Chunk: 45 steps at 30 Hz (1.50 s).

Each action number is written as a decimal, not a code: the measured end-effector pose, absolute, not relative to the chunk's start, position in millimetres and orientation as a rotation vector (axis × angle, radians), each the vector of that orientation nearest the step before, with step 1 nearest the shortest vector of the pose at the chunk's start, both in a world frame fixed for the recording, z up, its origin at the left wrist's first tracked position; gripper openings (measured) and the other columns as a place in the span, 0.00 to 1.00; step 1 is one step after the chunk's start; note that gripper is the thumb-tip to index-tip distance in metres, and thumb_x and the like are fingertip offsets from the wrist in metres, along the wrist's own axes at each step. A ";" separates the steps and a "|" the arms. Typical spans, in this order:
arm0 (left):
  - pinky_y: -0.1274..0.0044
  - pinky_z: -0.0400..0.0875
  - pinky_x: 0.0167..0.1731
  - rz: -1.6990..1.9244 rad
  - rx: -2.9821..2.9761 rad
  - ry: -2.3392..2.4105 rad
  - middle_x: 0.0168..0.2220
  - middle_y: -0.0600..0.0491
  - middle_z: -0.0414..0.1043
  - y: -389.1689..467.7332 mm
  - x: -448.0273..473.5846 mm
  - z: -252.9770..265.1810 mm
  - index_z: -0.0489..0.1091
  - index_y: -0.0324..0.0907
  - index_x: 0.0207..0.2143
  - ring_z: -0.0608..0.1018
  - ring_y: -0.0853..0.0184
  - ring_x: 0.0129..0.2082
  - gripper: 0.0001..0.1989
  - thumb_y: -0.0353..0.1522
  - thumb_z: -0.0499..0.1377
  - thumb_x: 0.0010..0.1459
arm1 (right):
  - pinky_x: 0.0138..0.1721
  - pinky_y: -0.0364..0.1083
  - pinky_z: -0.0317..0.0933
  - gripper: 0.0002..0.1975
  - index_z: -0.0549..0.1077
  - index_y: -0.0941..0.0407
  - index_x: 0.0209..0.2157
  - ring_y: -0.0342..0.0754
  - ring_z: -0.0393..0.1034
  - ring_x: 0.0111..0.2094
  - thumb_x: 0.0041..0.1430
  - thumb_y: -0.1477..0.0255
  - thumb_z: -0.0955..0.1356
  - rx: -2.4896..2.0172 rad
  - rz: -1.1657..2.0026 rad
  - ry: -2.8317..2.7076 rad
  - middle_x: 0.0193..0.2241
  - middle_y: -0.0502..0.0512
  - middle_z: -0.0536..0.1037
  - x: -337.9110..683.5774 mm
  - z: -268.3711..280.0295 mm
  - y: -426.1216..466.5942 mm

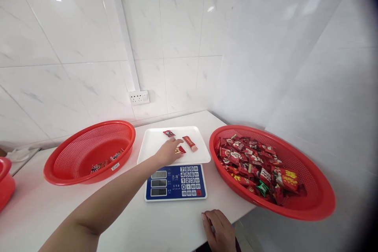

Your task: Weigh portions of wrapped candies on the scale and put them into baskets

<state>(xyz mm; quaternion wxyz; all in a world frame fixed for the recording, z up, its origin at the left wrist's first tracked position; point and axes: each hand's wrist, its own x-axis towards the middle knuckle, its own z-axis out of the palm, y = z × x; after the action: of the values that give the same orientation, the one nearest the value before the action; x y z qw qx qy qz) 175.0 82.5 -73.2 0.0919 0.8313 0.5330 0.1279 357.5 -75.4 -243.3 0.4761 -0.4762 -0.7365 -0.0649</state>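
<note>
My left hand (169, 152) reaches over the white tray (147, 147) of a blue-fronted scale (174, 185). Its fingers are stretched apart around a small red snack packet (180, 150), partly hidden beneath the hand; a firm grip on it is not visible. Two other wrapped pieces lie on the tray: a small dark-red packet (169, 133) behind the hand and a longer red packet (190, 143) to its right. Near the table's front edge, my right hand (220, 230) rests with fingers curled in, and nothing shows in it.
At right, a large red basket (320, 201) holds a heap of mostly red wrapped snacks (251, 161). A red basket (79, 141) on the left has a few packets at its bottom. Part of another red container (6, 185) shows at far left. Tiled wall with a socket (139, 97) stands behind.
</note>
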 end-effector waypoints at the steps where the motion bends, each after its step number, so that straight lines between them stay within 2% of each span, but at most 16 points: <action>1: 0.77 0.65 0.47 0.403 2.476 1.623 0.49 0.51 0.66 80.6 164.5 -66.8 0.63 0.46 0.51 0.70 0.63 0.47 0.22 0.34 0.58 0.52 | 0.24 0.41 0.55 0.11 0.66 0.56 0.26 0.43 0.62 0.21 0.62 0.73 0.60 -1.163 -0.160 -1.803 0.18 0.50 0.67 357.7 -243.9 -75.4; 4: 0.72 0.64 0.48 0.493 2.446 1.862 0.50 0.50 0.65 73.3 117.6 -42.0 0.63 0.46 0.50 0.68 0.61 0.50 0.18 0.35 0.53 0.56 | 0.24 0.42 0.55 0.10 0.66 0.56 0.26 0.43 0.61 0.21 0.62 0.73 0.60 -1.149 -0.180 -1.797 0.18 0.50 0.67 358.0 -245.5 -74.8; 6: 0.65 0.65 0.45 0.525 2.379 2.074 0.52 0.45 0.63 67.4 82.5 -27.1 0.60 0.43 0.53 0.66 0.53 0.51 0.21 0.38 0.50 0.57 | 0.24 0.42 0.54 0.10 0.65 0.56 0.26 0.43 0.61 0.20 0.61 0.74 0.60 -1.131 -0.192 -1.789 0.18 0.49 0.67 358.0 -245.8 -73.9; 8: 0.58 0.65 0.42 0.483 2.333 2.210 0.50 0.40 0.64 62.1 56.1 -18.1 0.60 0.40 0.53 0.66 0.47 0.49 0.24 0.40 0.52 0.56 | 0.24 0.42 0.54 0.09 0.65 0.56 0.26 0.43 0.60 0.20 0.61 0.75 0.60 -1.117 -0.190 -1.786 0.18 0.49 0.66 357.9 -245.6 -73.0; 11: 0.53 0.60 0.46 0.386 2.395 2.218 0.52 0.40 0.64 60.7 48.9 -18.0 0.60 0.39 0.53 0.63 0.44 0.52 0.24 0.39 0.51 0.56 | 0.25 0.42 0.54 0.08 0.65 0.56 0.27 0.43 0.60 0.21 0.60 0.75 0.61 -1.098 -0.183 -1.789 0.18 0.50 0.67 358.0 -245.2 -72.5; 14: 0.63 0.59 0.52 0.302 2.552 1.998 0.55 0.49 0.62 74.9 78.8 -29.5 0.60 0.43 0.53 0.62 0.57 0.55 0.19 0.31 0.48 0.59 | 0.24 0.42 0.53 0.08 0.65 0.56 0.27 0.43 0.60 0.21 0.60 0.76 0.60 -1.099 -0.177 -1.799 0.18 0.50 0.67 358.3 -245.0 -73.2; 16: 0.73 0.59 0.54 0.248 2.635 1.827 0.56 0.53 0.62 93.2 108.2 -40.6 0.60 0.44 0.54 0.62 0.65 0.56 0.21 0.24 0.47 0.58 | 0.24 0.42 0.53 0.09 0.64 0.55 0.26 0.44 0.60 0.21 0.61 0.75 0.60 -1.113 -0.178 -1.804 0.18 0.50 0.66 358.3 -244.6 -73.8; 17: 0.75 0.59 0.53 0.218 2.666 1.755 0.56 0.53 0.61 104.0 122.6 -46.5 0.60 0.44 0.54 0.62 0.67 0.56 0.22 0.22 0.47 0.58 | 0.24 0.42 0.53 0.09 0.64 0.55 0.26 0.44 0.60 0.21 0.61 0.75 0.60 -1.118 -0.182 -1.805 0.18 0.50 0.66 358.1 -244.2 -74.1; 19: 0.71 0.61 0.52 0.145 2.706 1.652 0.55 0.50 0.61 126.1 146.7 -57.6 0.61 0.42 0.52 0.64 0.65 0.54 0.18 0.24 0.49 0.60 | 0.24 0.42 0.53 0.10 0.64 0.55 0.26 0.44 0.60 0.20 0.61 0.75 0.60 -1.127 -0.193 -1.801 0.18 0.49 0.66 357.5 -242.7 -74.6; 22: 0.63 0.66 0.46 0.025 2.721 1.606 0.50 0.47 0.65 153.2 166.1 -68.0 0.64 0.39 0.48 0.70 0.61 0.48 0.15 0.33 0.55 0.59 | 0.24 0.42 0.52 0.09 0.64 0.55 0.26 0.43 0.60 0.21 0.61 0.75 0.59 -1.134 -0.203 -1.789 0.18 0.50 0.66 356.1 -239.7 -75.2; 28: 0.66 0.70 0.40 0.002 2.711 1.705 0.46 0.48 0.67 164.6 172.3 -60.3 0.64 0.39 0.48 0.73 0.63 0.42 0.15 0.35 0.54 0.60 | 0.24 0.42 0.52 0.10 0.64 0.56 0.25 0.43 0.60 0.21 0.61 0.76 0.60 -1.151 -0.181 -1.788 0.18 0.50 0.66 354.9 -234.9 -76.3; 33: 0.67 0.70 0.39 -0.052 2.836 1.461 0.46 0.49 0.67 142.1 198.4 -58.9 0.61 0.41 0.51 0.73 0.64 0.40 0.17 0.35 0.53 0.60 | 0.24 0.43 0.51 0.10 0.64 0.56 0.25 0.44 0.60 0.22 0.60 0.76 0.60 -1.169 -0.148 -1.814 0.19 0.50 0.66 355.9 -237.5 -76.1; 36: 0.69 0.70 0.35 -0.132 2.884 1.369 0.45 0.48 0.66 133.3 216.6 -63.0 0.66 0.42 0.45 0.74 0.63 0.37 0.13 0.32 0.54 0.57 | 0.25 0.43 0.52 0.09 0.65 0.56 0.26 0.44 0.61 0.22 0.61 0.76 0.60 -1.178 -0.138 -1.814 0.19 0.50 0.67 356.3 -240.1 -76.7; 39: 0.70 0.70 0.33 -0.134 2.923 1.384 0.46 0.47 0.63 131.6 220.2 -61.0 0.69 0.41 0.37 0.74 0.59 0.38 0.09 0.30 0.54 0.52 | 0.25 0.43 0.53 0.10 0.65 0.56 0.26 0.44 0.61 0.23 0.61 0.76 0.60 -1.189 -0.121 -1.807 0.20 0.50 0.67 356.3 -240.3 -77.6; 42: 0.70 0.69 0.32 -0.084 2.930 1.457 0.49 0.48 0.61 130.4 198.6 -49.8 0.68 0.42 0.37 0.74 0.59 0.39 0.10 0.31 0.53 0.51 | 0.25 0.43 0.53 0.10 0.65 0.56 0.26 0.44 0.61 0.23 0.61 0.75 0.60 -1.196 -0.129 -1.800 0.20 0.50 0.67 356.4 -239.0 -77.8; 45: 0.73 0.67 0.30 -0.037 2.863 1.628 0.46 0.50 0.63 123.6 151.6 -32.9 0.67 0.43 0.36 0.74 0.62 0.36 0.08 0.31 0.51 0.53 | 0.25 0.43 0.53 0.09 0.65 0.56 0.26 0.44 0.61 0.22 0.60 0.75 0.60 -1.178 -0.142 -1.801 0.19 0.50 0.67 356.9 -238.7 -76.9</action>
<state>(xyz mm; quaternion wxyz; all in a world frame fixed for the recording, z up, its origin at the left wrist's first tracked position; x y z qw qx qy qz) 151.6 123.6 -32.9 -0.0759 0.8667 0.4929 -0.0113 356.9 -76.9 -238.7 0.4727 -0.4812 -0.7359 -0.0582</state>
